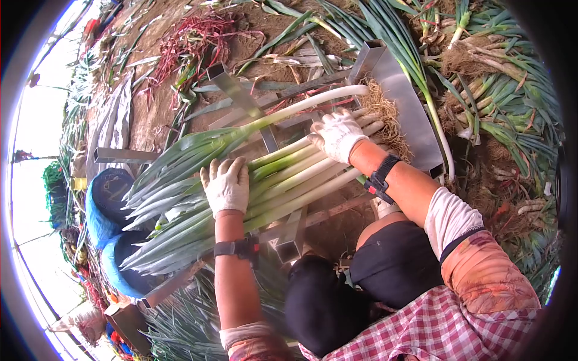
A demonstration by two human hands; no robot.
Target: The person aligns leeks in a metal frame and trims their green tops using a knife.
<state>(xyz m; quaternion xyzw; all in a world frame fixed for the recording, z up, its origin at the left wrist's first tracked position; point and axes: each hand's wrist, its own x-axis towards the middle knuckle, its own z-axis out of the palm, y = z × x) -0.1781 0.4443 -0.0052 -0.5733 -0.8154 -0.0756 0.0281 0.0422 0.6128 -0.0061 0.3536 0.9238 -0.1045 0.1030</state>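
Observation:
A bundle of large green onions (304, 177) lies across a metal frame (291, 233), leaves to the left and white stalks and roots to the right. My left hand (227, 185), in a white glove, rests on the leaves with fingers stretched out. Over the white stalks, near the root end, my right hand (338, 136) is gloved too, its fingers bent around them. One thick green onion (307, 104) sits along the bundle's far side, apart at its white end. Bushy roots (386, 120) lie against a metal plate (414, 111). The undersides of both hands are hidden.
A heap of green onions (512, 90) covers the ground at right. Red ties (191, 45) lie on the soil at the top. Blue round padding (111, 207) stands by the leaf ends. More green onions (192, 322) lie below left. My knees (328, 304) are close to the frame.

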